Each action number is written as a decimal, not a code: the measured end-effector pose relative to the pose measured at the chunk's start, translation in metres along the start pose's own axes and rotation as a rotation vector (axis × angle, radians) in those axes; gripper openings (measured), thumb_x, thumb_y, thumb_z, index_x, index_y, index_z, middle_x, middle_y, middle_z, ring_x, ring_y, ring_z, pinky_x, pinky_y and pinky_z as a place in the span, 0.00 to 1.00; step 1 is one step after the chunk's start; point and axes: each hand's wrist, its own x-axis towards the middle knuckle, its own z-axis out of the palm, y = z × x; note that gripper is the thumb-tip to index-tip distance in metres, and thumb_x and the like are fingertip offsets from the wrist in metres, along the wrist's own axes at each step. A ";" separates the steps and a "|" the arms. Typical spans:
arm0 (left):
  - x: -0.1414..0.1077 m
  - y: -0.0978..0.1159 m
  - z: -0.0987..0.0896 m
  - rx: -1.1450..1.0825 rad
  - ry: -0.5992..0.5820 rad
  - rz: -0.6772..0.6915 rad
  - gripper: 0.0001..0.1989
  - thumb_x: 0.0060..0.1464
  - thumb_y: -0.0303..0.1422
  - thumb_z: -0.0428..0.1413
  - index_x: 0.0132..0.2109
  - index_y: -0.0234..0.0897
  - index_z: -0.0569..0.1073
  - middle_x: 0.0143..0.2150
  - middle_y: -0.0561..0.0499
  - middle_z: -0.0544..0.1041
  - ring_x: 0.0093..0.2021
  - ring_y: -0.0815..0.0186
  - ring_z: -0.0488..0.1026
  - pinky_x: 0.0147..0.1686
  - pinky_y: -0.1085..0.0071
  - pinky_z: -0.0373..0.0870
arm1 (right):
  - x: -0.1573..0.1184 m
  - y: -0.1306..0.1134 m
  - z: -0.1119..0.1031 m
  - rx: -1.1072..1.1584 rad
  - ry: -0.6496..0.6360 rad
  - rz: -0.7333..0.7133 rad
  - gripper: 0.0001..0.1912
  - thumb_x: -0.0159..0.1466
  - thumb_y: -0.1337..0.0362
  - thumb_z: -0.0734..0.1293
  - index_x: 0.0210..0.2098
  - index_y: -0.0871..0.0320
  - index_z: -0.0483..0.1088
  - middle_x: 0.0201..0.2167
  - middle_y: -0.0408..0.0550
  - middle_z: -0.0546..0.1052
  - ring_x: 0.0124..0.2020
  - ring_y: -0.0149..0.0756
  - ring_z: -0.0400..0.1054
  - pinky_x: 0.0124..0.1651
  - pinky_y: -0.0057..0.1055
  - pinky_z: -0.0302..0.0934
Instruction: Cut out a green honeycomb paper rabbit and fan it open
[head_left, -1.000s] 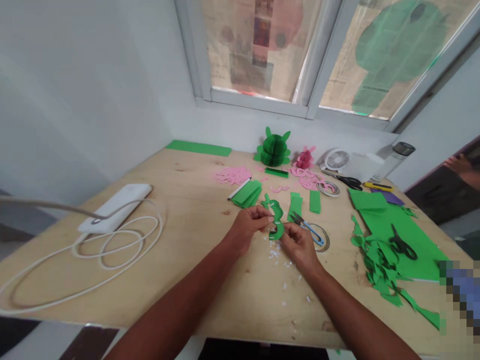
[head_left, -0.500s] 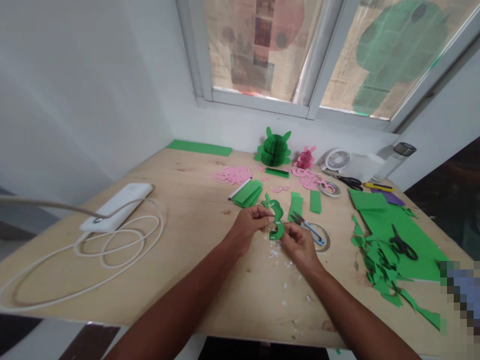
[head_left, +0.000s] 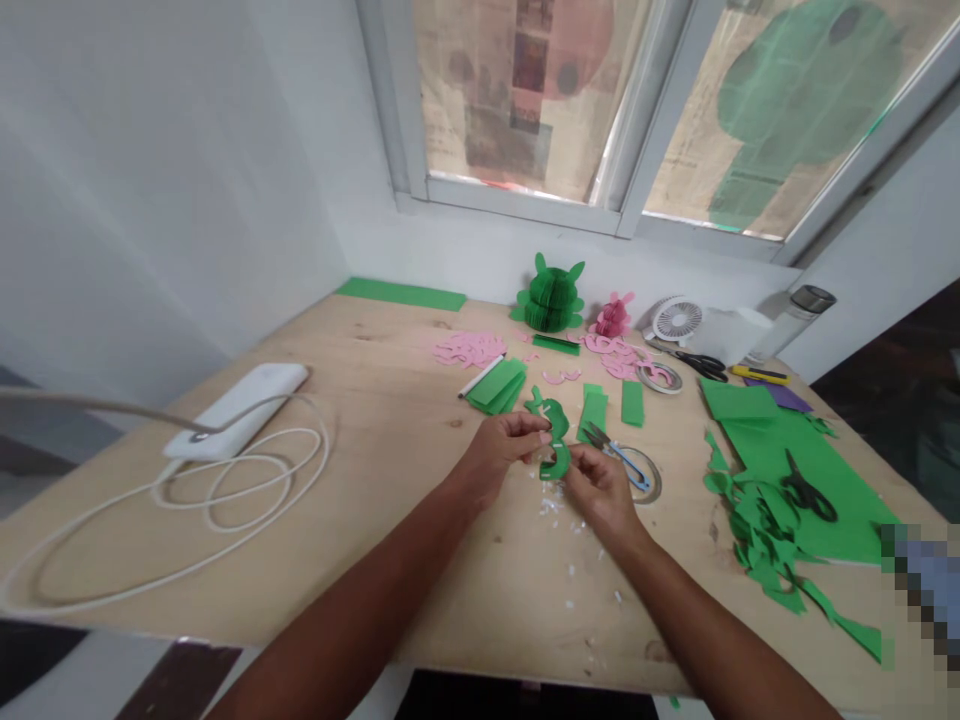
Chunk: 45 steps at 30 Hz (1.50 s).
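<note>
Between my two hands is a curvy green paper cutout point(head_left: 555, 464) with small white strips on its face. My left hand point(head_left: 510, 445) pinches its left side, fingers closed. From the right, my right hand point(head_left: 598, 484) grips its lower edge between thumb and fingers. Small white paper bits point(head_left: 553, 502) are scattered on the table just under the cutout. Close beyond my right hand lie blue-handled thread snips point(head_left: 631, 465), on top of a roll of tape point(head_left: 657, 480). Folded green paper pieces point(head_left: 498, 386) rest past my left hand, a pencil-like white stick point(head_left: 481, 377) along their edge.
Green paper sheets point(head_left: 825, 480) with black scissors point(head_left: 808, 490) and green scraps point(head_left: 757, 515) lie at the right. A white power bank point(head_left: 240, 405) with a looped cable point(head_left: 326, 460) is at the left. Green point(head_left: 553, 300) and pink paper figures point(head_left: 613, 317) stand by the wall.
Hands and cutout stay almost in place. The whole view has shifted very slightly.
</note>
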 end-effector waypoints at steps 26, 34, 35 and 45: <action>-0.005 0.013 -0.001 -0.104 -0.048 -0.007 0.13 0.31 0.29 0.67 0.28 0.32 0.73 0.25 0.53 0.73 0.24 0.73 0.68 0.25 0.75 0.61 | -0.002 -0.012 -0.003 0.227 -0.054 0.045 0.15 0.59 0.53 0.64 0.32 0.59 0.73 0.24 0.45 0.73 0.27 0.34 0.64 0.32 0.29 0.58; -0.007 0.011 0.003 -0.028 -0.052 0.025 0.14 0.32 0.31 0.67 0.29 0.32 0.73 0.24 0.55 0.72 0.23 0.74 0.66 0.24 0.77 0.61 | -0.001 -0.008 0.000 0.213 -0.042 0.071 0.13 0.57 0.54 0.68 0.27 0.58 0.71 0.21 0.41 0.68 0.24 0.30 0.59 0.29 0.27 0.53; -0.007 0.010 0.004 -0.021 -0.052 0.033 0.14 0.32 0.31 0.67 0.29 0.33 0.73 0.24 0.55 0.72 0.23 0.74 0.66 0.24 0.77 0.61 | -0.001 -0.007 0.001 0.221 -0.040 0.081 0.13 0.56 0.54 0.68 0.27 0.58 0.71 0.21 0.41 0.68 0.24 0.30 0.59 0.29 0.27 0.53; -0.008 0.012 0.000 0.084 -0.181 0.088 0.15 0.36 0.31 0.66 0.35 0.34 0.75 0.30 0.52 0.76 0.30 0.70 0.71 0.32 0.73 0.67 | -0.001 -0.001 -0.001 0.424 -0.018 0.174 0.10 0.55 0.57 0.70 0.29 0.58 0.72 0.21 0.41 0.71 0.22 0.29 0.61 0.27 0.26 0.54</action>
